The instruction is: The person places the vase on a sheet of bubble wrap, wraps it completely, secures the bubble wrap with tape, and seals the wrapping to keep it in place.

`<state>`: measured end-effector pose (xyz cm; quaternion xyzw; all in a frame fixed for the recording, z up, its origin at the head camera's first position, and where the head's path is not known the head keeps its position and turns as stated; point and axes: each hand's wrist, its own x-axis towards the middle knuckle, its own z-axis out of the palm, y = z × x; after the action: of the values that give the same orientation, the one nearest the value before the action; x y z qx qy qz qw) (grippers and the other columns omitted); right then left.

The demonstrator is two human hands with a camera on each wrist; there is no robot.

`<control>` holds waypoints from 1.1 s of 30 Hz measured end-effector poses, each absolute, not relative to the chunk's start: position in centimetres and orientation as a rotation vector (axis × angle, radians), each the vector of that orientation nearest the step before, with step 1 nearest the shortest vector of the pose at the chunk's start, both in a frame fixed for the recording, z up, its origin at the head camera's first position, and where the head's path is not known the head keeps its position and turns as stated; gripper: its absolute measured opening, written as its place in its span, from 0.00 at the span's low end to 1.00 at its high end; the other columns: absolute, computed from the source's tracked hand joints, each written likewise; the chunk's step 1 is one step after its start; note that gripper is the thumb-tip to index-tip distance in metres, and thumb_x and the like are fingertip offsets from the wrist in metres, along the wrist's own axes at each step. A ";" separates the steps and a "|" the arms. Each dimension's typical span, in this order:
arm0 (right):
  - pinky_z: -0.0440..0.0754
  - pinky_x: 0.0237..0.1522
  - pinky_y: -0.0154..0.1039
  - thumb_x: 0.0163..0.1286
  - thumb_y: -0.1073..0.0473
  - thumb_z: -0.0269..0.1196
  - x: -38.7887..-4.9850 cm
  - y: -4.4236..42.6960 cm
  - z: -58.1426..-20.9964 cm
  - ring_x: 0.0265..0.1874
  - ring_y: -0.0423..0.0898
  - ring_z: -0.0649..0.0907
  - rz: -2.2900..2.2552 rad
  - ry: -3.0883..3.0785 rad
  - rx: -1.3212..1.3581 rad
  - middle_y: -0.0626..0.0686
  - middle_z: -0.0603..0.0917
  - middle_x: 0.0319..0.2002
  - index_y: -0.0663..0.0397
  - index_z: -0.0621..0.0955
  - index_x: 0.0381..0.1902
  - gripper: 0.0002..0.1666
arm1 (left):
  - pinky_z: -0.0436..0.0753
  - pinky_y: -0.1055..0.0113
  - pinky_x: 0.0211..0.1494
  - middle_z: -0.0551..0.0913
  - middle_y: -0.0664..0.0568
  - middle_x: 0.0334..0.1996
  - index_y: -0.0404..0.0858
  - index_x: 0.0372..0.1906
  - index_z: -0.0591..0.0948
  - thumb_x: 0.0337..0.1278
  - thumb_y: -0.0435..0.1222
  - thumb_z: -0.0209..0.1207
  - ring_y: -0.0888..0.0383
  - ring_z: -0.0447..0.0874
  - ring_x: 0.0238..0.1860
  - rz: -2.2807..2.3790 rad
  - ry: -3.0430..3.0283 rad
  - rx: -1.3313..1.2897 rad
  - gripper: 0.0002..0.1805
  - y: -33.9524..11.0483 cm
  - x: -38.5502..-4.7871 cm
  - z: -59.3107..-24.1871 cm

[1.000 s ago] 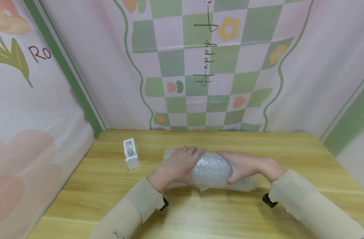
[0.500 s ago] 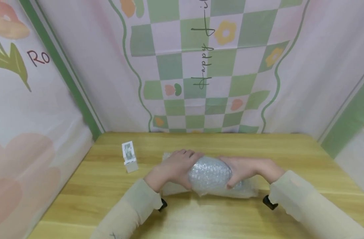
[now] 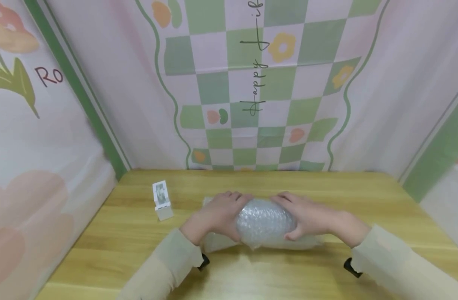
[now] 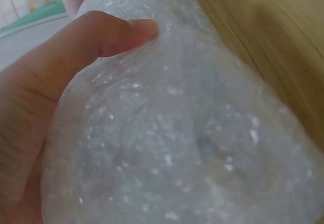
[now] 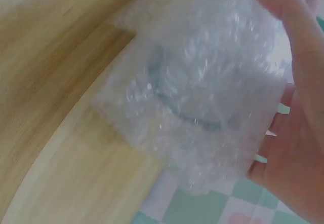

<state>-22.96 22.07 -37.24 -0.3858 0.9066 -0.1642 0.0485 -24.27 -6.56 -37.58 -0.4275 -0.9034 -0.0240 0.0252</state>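
A rounded bundle in clear bubble wrap (image 3: 264,223) lies crosswise on the table in the head view, with loose ends of wrap flaring out at both sides. My left hand (image 3: 222,214) grips its left part, fingers over the top and thumb on the near side. From the right, my right hand (image 3: 312,214) holds it the same way. In the left wrist view the left thumb (image 4: 121,34) presses on the crinkled wrap. Through the wrap (image 5: 202,82), the right wrist view shows a dark curved rim; what the wrapped thing is stays unclear.
To the left of the bundle stands a small white box (image 3: 164,211) with a raised, printed flap. The wooden table (image 3: 251,275) ends at a patterned cloth backdrop (image 3: 244,137) behind. Another cloth hangs along the left side. Both wrists wear dark devices.
My right hand has shifted its hold, with its fingers now reaching over the bundle's top and its wrist further right. The left hand keeps its hold. The head view has tilted up slightly.
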 end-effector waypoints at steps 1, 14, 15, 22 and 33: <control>0.82 0.55 0.63 0.49 0.43 0.80 -22.8 22.0 -37.3 0.58 0.65 0.78 -0.461 2.800 -1.194 0.66 0.73 0.65 0.67 0.65 0.74 0.63 | 0.79 0.54 0.64 0.77 0.45 0.62 0.41 0.75 0.65 0.32 0.59 0.80 0.49 0.77 0.61 -0.085 -2.797 -1.321 0.61 -6.6 -24.3 -37.6; 0.81 0.57 0.63 0.45 0.41 0.82 -22.5 21.8 -38.7 0.57 0.64 0.80 -0.501 2.826 -1.205 0.68 0.77 0.62 0.71 0.61 0.75 0.70 | 0.75 0.54 0.68 0.75 0.45 0.66 0.41 0.77 0.63 0.38 0.54 0.80 0.48 0.74 0.64 -0.122 -2.898 -1.322 0.60 -6.5 -24.9 -37.2; 0.81 0.57 0.63 0.45 0.41 0.83 -22.6 21.8 -38.8 0.56 0.64 0.80 -0.509 2.820 -1.208 0.68 0.77 0.62 0.71 0.61 0.75 0.70 | 0.75 0.53 0.68 0.75 0.45 0.66 0.41 0.77 0.62 0.38 0.54 0.80 0.48 0.74 0.64 -0.123 -2.904 -1.322 0.60 -6.5 -24.9 -37.1; 0.82 0.56 0.61 0.45 0.47 0.82 -22.7 21.6 -38.8 0.56 0.61 0.80 -0.536 2.790 -1.203 0.66 0.77 0.61 0.71 0.62 0.74 0.67 | 0.73 0.55 0.70 0.74 0.46 0.67 0.42 0.78 0.61 0.40 0.53 0.80 0.49 0.73 0.66 -0.146 -2.951 -1.319 0.60 -6.5 -25.0 -37.0; 0.81 0.58 0.58 0.46 0.50 0.80 -22.7 21.6 -38.5 0.56 0.56 0.80 -0.551 2.702 -1.210 0.62 0.78 0.61 0.70 0.61 0.74 0.64 | 0.69 0.56 0.73 0.71 0.46 0.71 0.42 0.80 0.59 0.41 0.51 0.79 0.49 0.69 0.70 -0.244 -3.047 -1.347 0.60 -6.6 -25.1 -37.0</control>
<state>-22.71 21.61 -38.52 -0.4009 0.8954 -0.1825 0.0650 -25.09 -6.63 -37.02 -0.4011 -0.9077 -0.0728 -0.0991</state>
